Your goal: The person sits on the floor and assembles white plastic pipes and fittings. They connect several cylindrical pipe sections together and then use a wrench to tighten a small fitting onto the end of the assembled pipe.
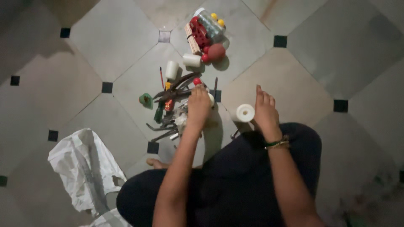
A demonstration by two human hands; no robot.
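I sit on a tiled floor with my legs in dark trousers. My left hand (pixel 198 104) reaches into a heap of dark metal hand tools (pixel 170 110) and closes around a small pale object next to a red knob (pixel 197 81); what it grips is too hidden to name. My right hand (pixel 265 110), with a bracelet on the wrist, rests on the floor with fingers extended, touching a white roll of tape (pixel 245 112) at its left side.
Beyond the tools lie two white cylinders (pixel 171 69) (pixel 192 60), a red ball (pixel 216 52), a bundle of wooden sticks (pixel 192 38) and a clear container with red and yellow pieces (pixel 208 26). A green piece (pixel 146 100) lies left. A crumpled white bag (pixel 86 168) sits at lower left.
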